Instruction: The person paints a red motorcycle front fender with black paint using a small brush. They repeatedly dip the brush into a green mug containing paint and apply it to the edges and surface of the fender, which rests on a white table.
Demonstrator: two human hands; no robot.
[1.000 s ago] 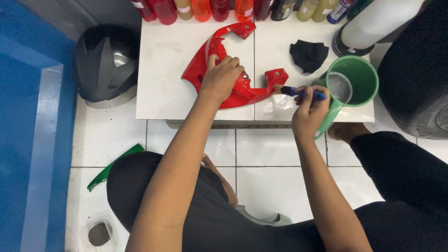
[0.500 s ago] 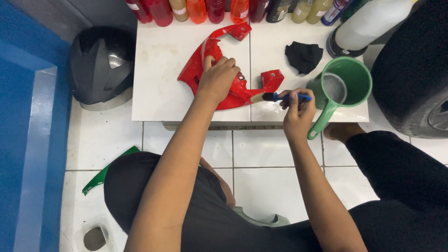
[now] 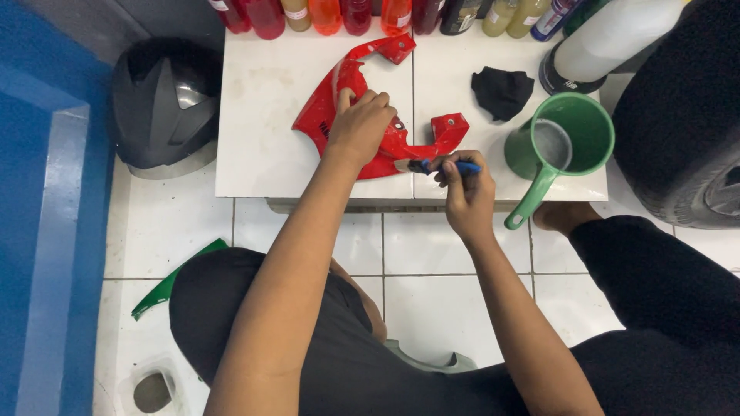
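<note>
**Brush at the red panel, low white tabletop**

Left hand [image 3: 362, 123] lies flat over the red fairing panel [image 3: 339, 96], fingers spread, pinning it to the tabletop [image 3: 262, 123]. Right hand [image 3: 462, 196] has its grip closed around a blue-handled brush [image 3: 435, 166], bristles touching the panel's near edge. Green jug [image 3: 566, 142] stands just right of the brush; black cloth [image 3: 501, 92] behind. Dark helmet [image 3: 166, 104] on the floor, left.

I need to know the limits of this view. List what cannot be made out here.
All in the head view:
- Red panel: its middle is covered by the left hand.
- Brush: the handle's middle sits inside the right hand.
- Bottles: tops cut off by the upper edge.
- Tyre: cut off by the right edge.
- Green jug: contents unclear.
</note>
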